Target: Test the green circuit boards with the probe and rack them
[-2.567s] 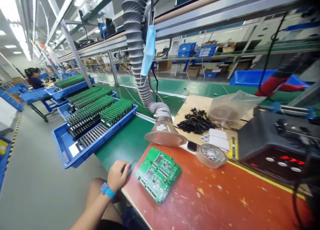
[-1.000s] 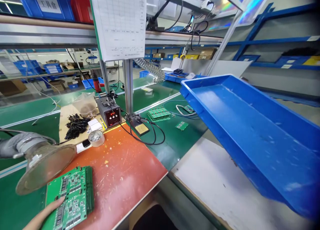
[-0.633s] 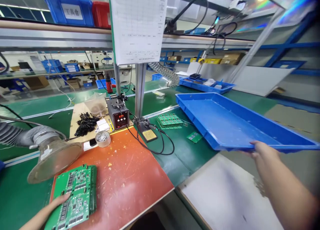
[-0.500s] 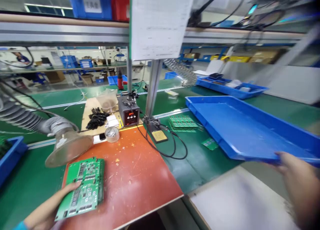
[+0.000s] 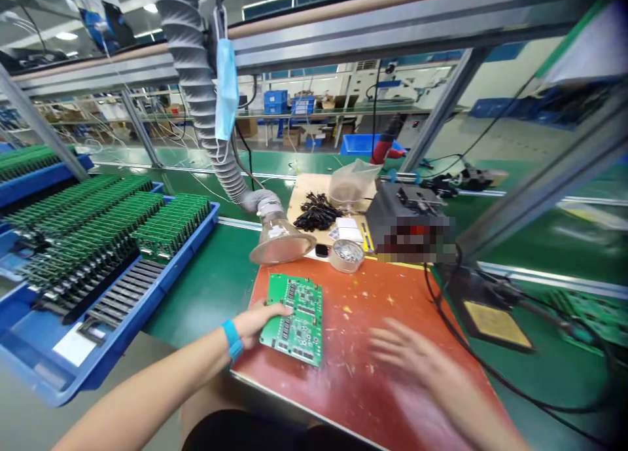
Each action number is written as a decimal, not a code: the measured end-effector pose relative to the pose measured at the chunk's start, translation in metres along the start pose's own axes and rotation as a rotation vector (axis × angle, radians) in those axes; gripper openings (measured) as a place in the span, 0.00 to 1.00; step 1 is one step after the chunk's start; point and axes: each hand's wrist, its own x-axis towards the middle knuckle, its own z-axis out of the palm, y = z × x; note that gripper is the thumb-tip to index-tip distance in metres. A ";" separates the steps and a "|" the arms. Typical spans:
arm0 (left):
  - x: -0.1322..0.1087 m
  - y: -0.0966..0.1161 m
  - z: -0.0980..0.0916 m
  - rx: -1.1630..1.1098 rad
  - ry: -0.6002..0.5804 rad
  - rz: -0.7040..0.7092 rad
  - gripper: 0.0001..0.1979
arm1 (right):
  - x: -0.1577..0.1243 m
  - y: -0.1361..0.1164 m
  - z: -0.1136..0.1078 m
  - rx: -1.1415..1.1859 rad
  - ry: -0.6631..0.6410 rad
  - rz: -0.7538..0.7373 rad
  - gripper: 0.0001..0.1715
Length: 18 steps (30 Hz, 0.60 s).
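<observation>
A small stack of green circuit boards [image 5: 296, 318] lies on the red mat [image 5: 377, 346] in front of me. My left hand [image 5: 258, 321], with a blue wristband, rests on the stack's left edge with its fingers on the top board. My right hand [image 5: 409, 356] hovers over the mat to the right of the boards, blurred by motion, fingers spread and holding nothing.
A fume hose with a clear funnel [image 5: 280, 241] hangs just behind the boards. A blue tray [image 5: 59, 366] of upright green boards stands at the left. A soldering station [image 5: 407, 225], a tin of solder bits [image 5: 346, 254], black parts [image 5: 316, 212] and a sponge stand [image 5: 495, 323] sit behind and right.
The view has swung back left from the blue tray on the right. My right hand has let go of that tray and come over the red mat. My left hand stays on the boards.
</observation>
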 end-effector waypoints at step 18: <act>-0.105 -0.036 -0.074 -0.032 0.212 0.581 0.43 | 0.017 -0.055 0.201 0.111 -0.790 0.054 0.43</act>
